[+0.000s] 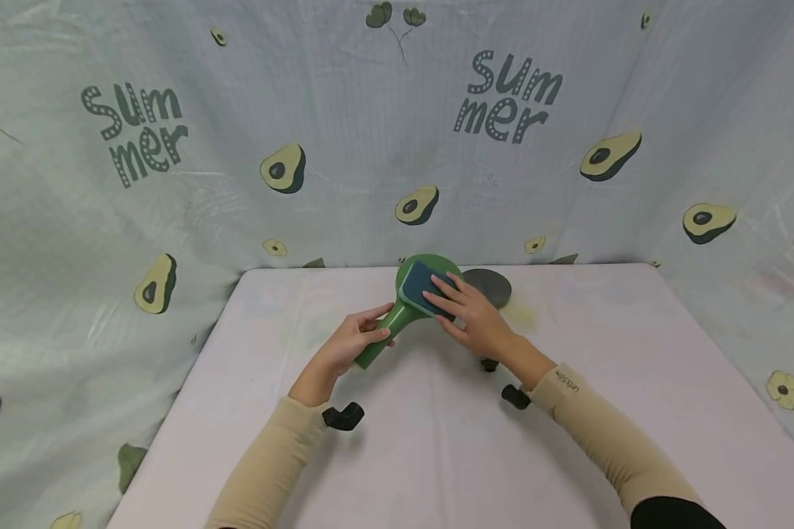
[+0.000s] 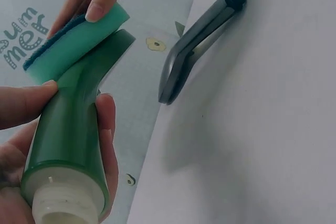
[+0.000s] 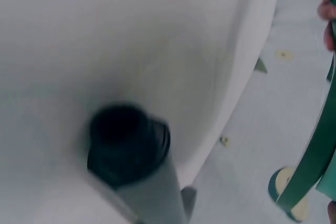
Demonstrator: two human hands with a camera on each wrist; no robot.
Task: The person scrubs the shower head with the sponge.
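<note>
A green shower head (image 1: 392,320), by its looks, is held up above the table at the far middle. My left hand (image 1: 351,344) grips its handle, thumb on one side and fingers around the other. In the left wrist view, a pale threaded end (image 2: 65,203) sticks out of the handle. My right hand (image 1: 479,323) holds a sponge (image 1: 417,285) against the round head, dark blue scouring side up. The lighter green foam (image 2: 79,51) faces the shower head. The right wrist view catches only a green edge (image 3: 315,156) of it.
A second shower head (image 1: 491,286), dark grey, lies on the table (image 1: 569,441) just behind my right hand. Its handle end (image 3: 126,140) looms large in the right wrist view. A printed curtain (image 1: 344,110) hangs behind the table and along its sides.
</note>
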